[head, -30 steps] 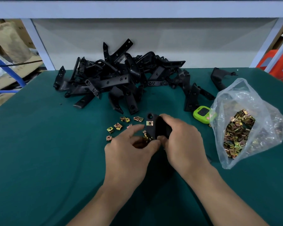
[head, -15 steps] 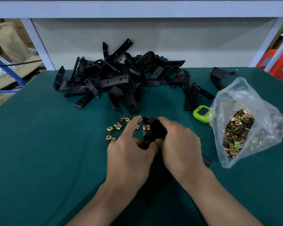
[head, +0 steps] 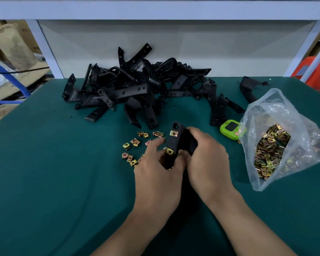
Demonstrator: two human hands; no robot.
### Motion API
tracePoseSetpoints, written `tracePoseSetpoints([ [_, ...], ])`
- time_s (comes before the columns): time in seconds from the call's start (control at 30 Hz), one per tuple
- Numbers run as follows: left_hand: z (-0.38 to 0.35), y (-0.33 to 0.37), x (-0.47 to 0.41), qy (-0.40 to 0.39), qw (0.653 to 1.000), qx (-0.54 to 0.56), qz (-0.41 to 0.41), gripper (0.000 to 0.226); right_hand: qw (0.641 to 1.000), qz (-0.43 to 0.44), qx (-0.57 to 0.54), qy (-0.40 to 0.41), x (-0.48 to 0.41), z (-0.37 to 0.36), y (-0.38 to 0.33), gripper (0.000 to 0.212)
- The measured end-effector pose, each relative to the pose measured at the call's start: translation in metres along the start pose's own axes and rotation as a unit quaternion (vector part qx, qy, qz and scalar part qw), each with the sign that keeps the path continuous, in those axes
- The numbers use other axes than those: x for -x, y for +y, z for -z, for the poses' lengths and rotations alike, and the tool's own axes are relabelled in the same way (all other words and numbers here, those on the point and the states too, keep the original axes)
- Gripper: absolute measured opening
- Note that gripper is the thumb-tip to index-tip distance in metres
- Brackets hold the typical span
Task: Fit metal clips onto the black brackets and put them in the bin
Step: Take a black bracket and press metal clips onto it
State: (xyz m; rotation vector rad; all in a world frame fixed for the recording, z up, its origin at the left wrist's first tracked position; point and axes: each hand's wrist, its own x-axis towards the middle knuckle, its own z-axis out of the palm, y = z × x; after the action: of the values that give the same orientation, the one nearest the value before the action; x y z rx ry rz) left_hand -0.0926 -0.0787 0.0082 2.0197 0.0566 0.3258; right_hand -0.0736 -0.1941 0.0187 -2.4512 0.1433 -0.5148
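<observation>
Two clips [head: 173,133] are fitted on the bracket [head: 181,143] being held: one near its far end, just below a round hole, and one lower down beside the left thumb. Bracket is held tilted at scene centre, far end pointing up and away. Whether its near end touches the table [head: 44,172] cannot be told, as it is hidden by the hands.

Right hand [head: 207,161] is wrapped round the bracket's right side, fingers curled over it. Left hand [head: 158,174] grips the near end, thumb pressed against it, index finger stretched out along its left edge.

Loose clips [head: 135,142] are scattered on the table just left of and beyond the hands, some partly covered by the left fingers. Pile [head: 133,89] of bare black brackets is heaped at the far side, centre. Green timer [head: 230,128] lies right of the hands, just beside a clear bag [head: 284,111] of clips on the right. Lone bracket [head: 247,87] lies far right, apart from the pile.
</observation>
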Motion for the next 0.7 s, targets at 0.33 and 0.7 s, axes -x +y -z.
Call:
tracePoseSetpoints([
  [0.33, 0.007, -0.005, -0.005, 0.014, 0.986, -0.149, -0.075, 0.040, 0.998, -0.006, -0.066, 0.000, -0.004, -0.001, 0.007, 0.035],
  [0.7, 0.016, -0.008, -0.014, 0.046, 0.970, -0.138, -0.194, 0.061, 0.993, -0.006, -0.108, -0.055, -0.001, -0.003, 0.012, 0.028],
])
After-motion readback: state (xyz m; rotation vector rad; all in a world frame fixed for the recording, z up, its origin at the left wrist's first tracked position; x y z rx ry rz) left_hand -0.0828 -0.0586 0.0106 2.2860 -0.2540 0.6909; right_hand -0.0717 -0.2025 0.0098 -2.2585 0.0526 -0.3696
